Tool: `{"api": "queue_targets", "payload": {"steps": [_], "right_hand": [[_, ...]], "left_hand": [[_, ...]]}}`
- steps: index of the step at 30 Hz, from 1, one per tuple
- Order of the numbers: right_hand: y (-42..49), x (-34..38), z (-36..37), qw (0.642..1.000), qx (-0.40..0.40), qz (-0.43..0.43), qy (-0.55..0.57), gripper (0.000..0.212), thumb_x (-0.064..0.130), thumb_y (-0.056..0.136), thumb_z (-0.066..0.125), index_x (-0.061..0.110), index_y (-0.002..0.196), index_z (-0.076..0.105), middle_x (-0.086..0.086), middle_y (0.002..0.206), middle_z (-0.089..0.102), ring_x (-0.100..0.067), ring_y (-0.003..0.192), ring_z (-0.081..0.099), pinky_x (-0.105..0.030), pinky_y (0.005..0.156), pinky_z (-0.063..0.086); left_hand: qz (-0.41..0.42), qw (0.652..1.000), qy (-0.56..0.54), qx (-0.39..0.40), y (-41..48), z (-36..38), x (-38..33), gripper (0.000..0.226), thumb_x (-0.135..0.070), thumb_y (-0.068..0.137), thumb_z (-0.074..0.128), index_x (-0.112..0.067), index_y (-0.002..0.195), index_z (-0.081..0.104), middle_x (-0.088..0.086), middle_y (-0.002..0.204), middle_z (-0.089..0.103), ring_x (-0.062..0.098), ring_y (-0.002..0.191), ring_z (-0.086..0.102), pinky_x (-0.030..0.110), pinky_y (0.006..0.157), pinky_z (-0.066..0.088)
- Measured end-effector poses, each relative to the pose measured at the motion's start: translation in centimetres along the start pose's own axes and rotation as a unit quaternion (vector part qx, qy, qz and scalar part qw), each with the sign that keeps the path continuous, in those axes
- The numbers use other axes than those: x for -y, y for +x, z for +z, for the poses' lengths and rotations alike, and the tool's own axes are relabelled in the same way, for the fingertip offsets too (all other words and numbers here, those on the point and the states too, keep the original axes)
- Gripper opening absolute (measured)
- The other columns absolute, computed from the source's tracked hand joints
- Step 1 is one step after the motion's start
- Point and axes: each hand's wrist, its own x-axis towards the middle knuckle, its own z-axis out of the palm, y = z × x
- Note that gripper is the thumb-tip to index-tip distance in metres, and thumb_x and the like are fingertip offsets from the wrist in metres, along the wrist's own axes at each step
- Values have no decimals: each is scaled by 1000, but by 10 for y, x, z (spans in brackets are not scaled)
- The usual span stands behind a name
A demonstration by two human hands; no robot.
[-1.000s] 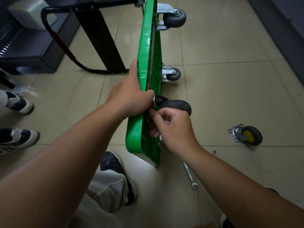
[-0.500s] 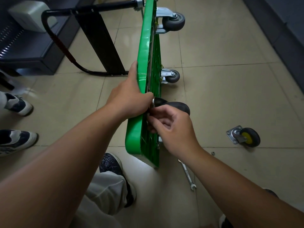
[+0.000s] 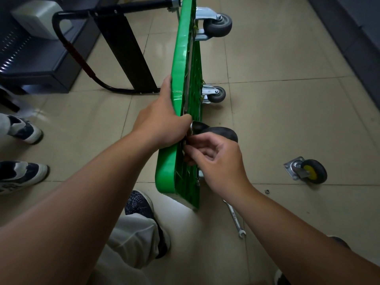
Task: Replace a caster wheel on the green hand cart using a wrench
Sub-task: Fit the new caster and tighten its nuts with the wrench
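Note:
The green hand cart [image 3: 182,64] stands on its long edge on the tiled floor, underside facing right. My left hand [image 3: 159,126] grips its upper rim. My right hand [image 3: 218,161] has curled fingers pressed at the base of a black caster wheel [image 3: 220,133] against the cart's underside; what the fingertips pinch is hidden. Two grey casters [image 3: 219,25] [image 3: 216,94] are mounted farther along. A loose caster with a yellow hub [image 3: 308,171] lies on the floor to the right. A wrench [image 3: 235,219] lies on the floor below my right forearm.
The cart's black folded handle [image 3: 115,48] lies to the left by a dark cabinet [image 3: 37,64]. A small nut [image 3: 267,191] sits on a tile. My shoe [image 3: 139,204] is under the cart; another person's shoes [image 3: 18,175] stand at the left. A dark wall [image 3: 353,38] runs along the right.
My right hand's fingers have shifted slightly at the caster base. The view has drifted a little; the cart and left hand stay put.

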Motion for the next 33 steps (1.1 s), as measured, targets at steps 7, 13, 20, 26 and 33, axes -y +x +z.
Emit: {"api": "queue_targets", "payload": {"steps": [7,13,20,26,33], "right_hand": [[2,3,-2,996,4,-24,-81,14,14,89,75,8,100,71,-8,82,73,-23,72,70,-35,66,61],[2,1,5,998,-10,15,-57,13,15,96,67,6,88,71,-8,71,71,-15,57,67,-24,54,53],[-1,1,-4,996,9,-28,-84,17,11,88,75,12,104,68,-7,84,72,-21,75,71,-34,70,61],[-2,-3,3,996,8,5,-86,14,18,96,66,8,89,71,-8,74,72,-10,59,67,-22,54,53],[0,-5,-3,996,10,-42,-75,20,11,91,72,10,111,69,-5,87,72,-17,74,70,-32,67,61]], "left_hand": [[-1,1000,-6,-1,-2,-2,-1,96,-27,88,64,-47,158,1,-1,110,61,26,87,65,45,84,57],[-6,1000,11,-6,-2,0,-3,96,-28,88,63,-46,158,-1,0,109,60,29,89,64,45,85,56],[0,1000,-8,-2,-2,0,-1,96,-25,88,63,-48,157,1,-1,109,63,24,83,65,45,80,58],[-3,1000,-4,-4,-1,0,-2,96,-26,89,64,-46,158,1,-2,109,61,23,84,64,41,79,56],[-2,1000,-7,1,-1,0,-1,96,-27,88,63,-47,158,0,-1,113,63,24,85,65,45,81,58]]}}
